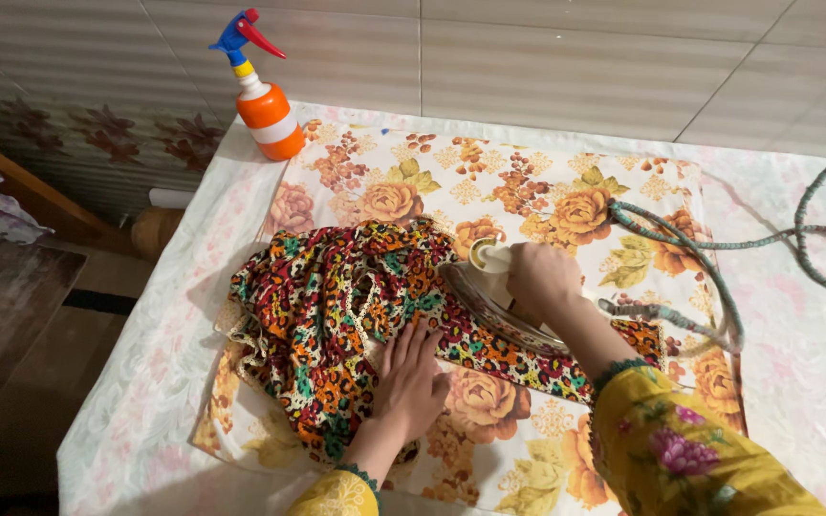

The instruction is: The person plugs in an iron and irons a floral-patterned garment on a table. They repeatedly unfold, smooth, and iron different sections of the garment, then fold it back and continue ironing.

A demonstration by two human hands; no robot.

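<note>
Pressing from the head view, I grip the handle of the metal iron (501,304) in my closed right hand (539,277) while my left hand (411,380), open and flat, should keep the thin, crinkled multicoloured printed fabric (336,306) taut on the floral cloth (528,191), clear of the braided cord (719,258).

one camera only, worn on the person's head. it looks steeply down and forward from above the near edge of the padded table (795,382). range is close: the left hand (411,382) and right hand (542,277) sit at centre frame, forearms entering from the bottom edge. the tiled wall (547,57) closes the top; floor shows at left. no second view exists to overlap.
</note>
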